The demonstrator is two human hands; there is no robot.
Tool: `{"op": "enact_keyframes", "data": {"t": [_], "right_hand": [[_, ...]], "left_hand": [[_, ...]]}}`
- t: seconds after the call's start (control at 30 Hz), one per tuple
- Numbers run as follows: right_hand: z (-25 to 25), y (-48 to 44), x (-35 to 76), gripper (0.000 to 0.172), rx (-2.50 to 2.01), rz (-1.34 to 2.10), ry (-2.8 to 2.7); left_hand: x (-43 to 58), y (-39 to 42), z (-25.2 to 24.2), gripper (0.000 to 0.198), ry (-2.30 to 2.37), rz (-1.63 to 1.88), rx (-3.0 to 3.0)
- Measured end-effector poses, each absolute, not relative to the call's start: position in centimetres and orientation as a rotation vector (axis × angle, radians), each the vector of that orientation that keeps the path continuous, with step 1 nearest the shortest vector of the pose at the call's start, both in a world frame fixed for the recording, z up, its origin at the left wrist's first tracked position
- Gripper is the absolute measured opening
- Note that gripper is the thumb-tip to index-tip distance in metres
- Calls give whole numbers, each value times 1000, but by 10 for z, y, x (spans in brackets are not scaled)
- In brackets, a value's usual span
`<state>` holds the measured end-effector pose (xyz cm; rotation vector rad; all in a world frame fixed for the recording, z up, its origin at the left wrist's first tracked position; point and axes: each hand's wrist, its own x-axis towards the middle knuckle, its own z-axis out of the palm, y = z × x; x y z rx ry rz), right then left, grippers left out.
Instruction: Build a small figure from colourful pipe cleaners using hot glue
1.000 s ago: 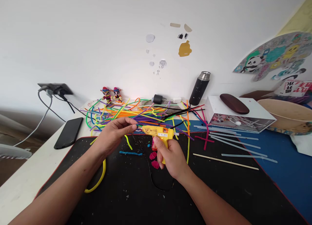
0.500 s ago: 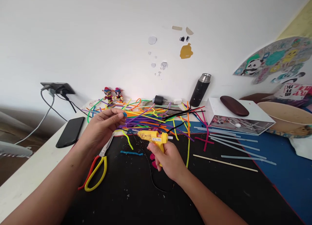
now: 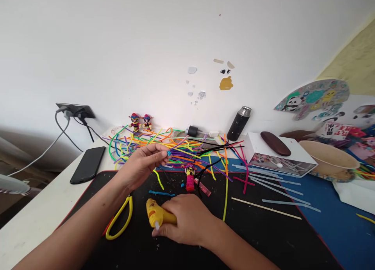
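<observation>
Chinese characters point(image 3: 345, 132) on white label point(image 3: 334, 135)

Soft, diffuse light; wall point(image 3: 140, 67) brightest mid-frame, greyer toward left; mat point(image 3: 252, 238) renders near-black; wide-angle stretch at edges; fine detail slightly soft.

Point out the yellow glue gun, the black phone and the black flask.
Yellow glue gun point(image 3: 158, 215): head view, on its body.
Black phone point(image 3: 88, 165): head view, upper face.
Black flask point(image 3: 238, 126): head view, dark side.

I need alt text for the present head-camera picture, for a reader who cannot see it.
A person's right hand holds a yellow glue gun over a black mat, while the left hand pinches a small blue piece. Beyond are a small doll and a heap of colourful pipe cleaners, near a white wall.
</observation>
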<state>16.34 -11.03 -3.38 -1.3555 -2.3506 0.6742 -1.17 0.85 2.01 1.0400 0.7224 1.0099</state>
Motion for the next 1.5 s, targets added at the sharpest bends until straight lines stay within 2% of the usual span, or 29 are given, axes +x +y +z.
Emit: {"op": "enact_keyframes", "data": {"t": [0.1,0.2,0.33,0.43,0.67,0.97,1.5], "right_hand": [[-34,-109,162,52,-1229,734,-2410],[-32,-109,164,45,-1132,947,-2312],[-28,-106,168,33,-1181,1325,-1850],[-24,-99,174,35,-1221,1447,-1408],[-18,-86,185,45,-1153,1303,-1020],[-13,-91,184,34,-1112,1126,-1054],[-14,-93,187,29,-1096,1087,-1074]], "left_hand": [[-12,7,21,32,713,965,1036],[-14,5,24,31,696,953,1025],[-15,0,23,33,685,930,1007],[-13,-4,20,32,679,900,1015],[-1,-15,14,27,663,819,1004],[17,-27,9,30,666,761,804],[24,-34,-4,27,651,727,697]]}}
